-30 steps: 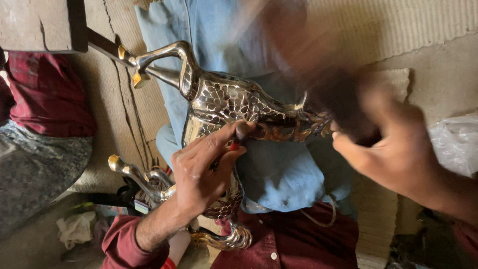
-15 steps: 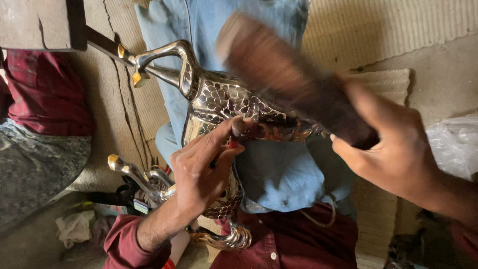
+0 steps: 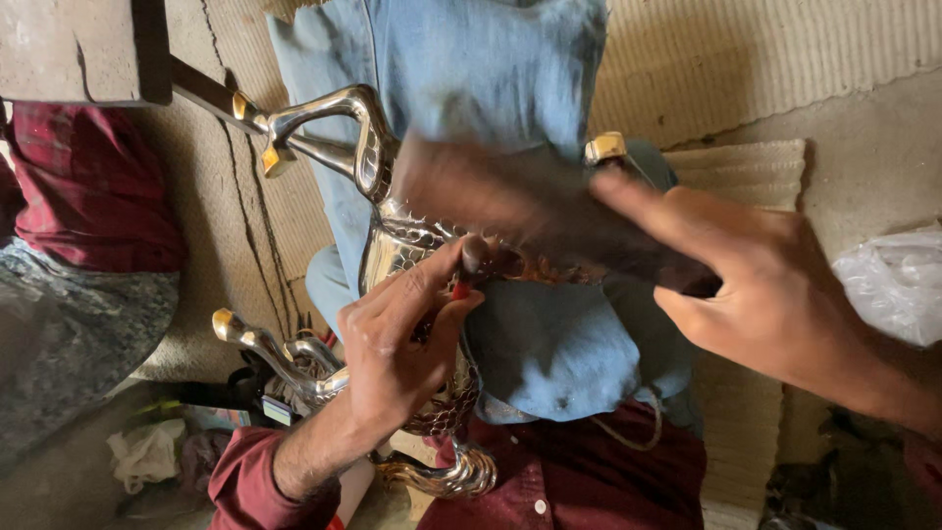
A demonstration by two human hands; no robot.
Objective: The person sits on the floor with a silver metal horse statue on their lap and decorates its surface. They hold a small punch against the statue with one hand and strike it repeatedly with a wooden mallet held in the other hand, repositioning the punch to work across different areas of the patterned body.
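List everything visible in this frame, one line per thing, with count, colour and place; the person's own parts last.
Ornate metal vessel: one, silver with gold tips, on the lap at centre.
Blurred tool: one, dark brown, over the vessel.
Small punch: one, red-tipped, at the vessel's body.
Mat: one, beige, top right.
Plastic bag: one, white, right edge.
Wooden block: one, top left.
Red cloth: one, left.
Jeans: blue, centre.
Shirt: maroon, bottom.
Left hand: grip on the punch.
Right hand: grip on the tool.
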